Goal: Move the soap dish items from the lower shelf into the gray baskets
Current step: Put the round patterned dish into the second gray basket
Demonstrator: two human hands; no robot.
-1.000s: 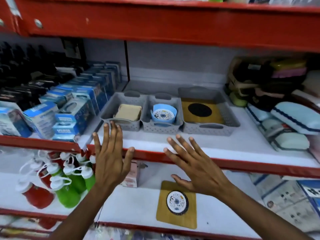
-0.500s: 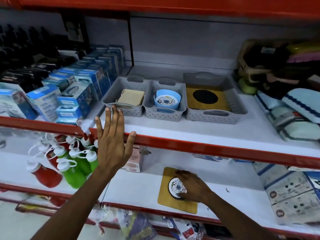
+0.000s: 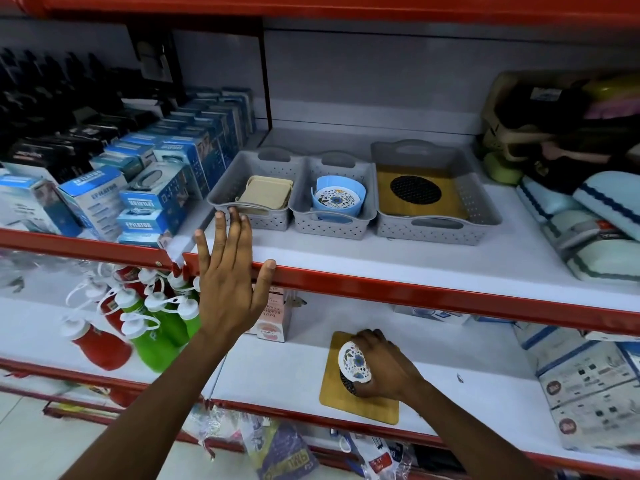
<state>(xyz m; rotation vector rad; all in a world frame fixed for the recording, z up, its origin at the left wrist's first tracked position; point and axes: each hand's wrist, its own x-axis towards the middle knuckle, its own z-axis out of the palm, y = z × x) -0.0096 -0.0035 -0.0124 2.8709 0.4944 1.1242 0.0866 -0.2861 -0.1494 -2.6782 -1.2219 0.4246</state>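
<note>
Right hand (image 3: 384, 370) has its grip closed around the round floral soap dish (image 3: 355, 362), tipping it up off the bamboo tray (image 3: 358, 400) on the lower shelf (image 3: 485, 386). Left hand (image 3: 228, 289) is spread flat, fingers apart, holding nothing, thumb on the red shelf edge (image 3: 415, 294). Best move: lift straight out, clear that edge, then up to the gray baskets (image 3: 438, 226). The middle basket (image 3: 332, 223) already holds a blue dish (image 3: 337, 197); the pink box (image 3: 273, 317) and bottles (image 3: 156, 330) stand left, well apart.
</note>
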